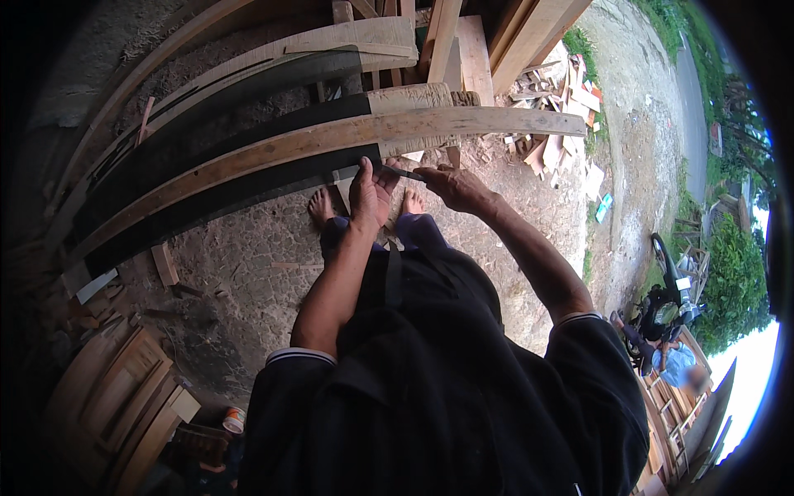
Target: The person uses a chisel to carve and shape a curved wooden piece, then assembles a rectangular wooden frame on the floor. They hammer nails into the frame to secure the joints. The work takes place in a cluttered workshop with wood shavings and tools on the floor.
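Note:
A long dark sheet, partly see-through at its near edge, lies along the bench under a long narrow wooden plank. My left hand is at the sheet's near right corner, palm showing. Its thumb points up against the sheet's edge, and its fingers stretch out apart from the thumb. My right hand is closed round the handle of a thin, dark, knife-like blade. The blade points left, and its tip reaches my left fingers. Whether the tip touches them or the sheet, I cannot tell.
Behind the bench lies a curved wooden beam; upright boards lean beside it. Wood offcuts are heaped at the right. Wooden panels stand lower left. Further right, a person in blue is near a motorcycle.

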Demonstrator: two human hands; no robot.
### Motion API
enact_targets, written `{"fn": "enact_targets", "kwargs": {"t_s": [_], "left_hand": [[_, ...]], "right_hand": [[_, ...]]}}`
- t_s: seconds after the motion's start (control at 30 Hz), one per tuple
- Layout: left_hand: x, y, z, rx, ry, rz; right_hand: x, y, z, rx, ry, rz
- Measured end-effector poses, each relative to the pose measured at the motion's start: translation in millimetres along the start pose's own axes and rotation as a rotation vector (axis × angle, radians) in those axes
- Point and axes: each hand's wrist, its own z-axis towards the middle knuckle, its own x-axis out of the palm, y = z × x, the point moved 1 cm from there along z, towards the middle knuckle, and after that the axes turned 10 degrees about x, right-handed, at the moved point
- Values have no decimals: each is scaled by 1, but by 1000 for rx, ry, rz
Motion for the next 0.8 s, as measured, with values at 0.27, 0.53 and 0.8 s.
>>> {"fn": "enact_targets", "kwargs": {"t_s": [0.27, 0.53, 0.8], "left_hand": [[-6, 4, 10, -5, 54, 22], [-3, 2, 9, 9, 36, 21], [-1, -1, 8, -8, -14, -21]], "right_hand": [[-6, -9, 13, -128, -4, 22], [15, -1, -5, 7, -79, 87], [27, 7, -9, 58, -91, 146]]}}
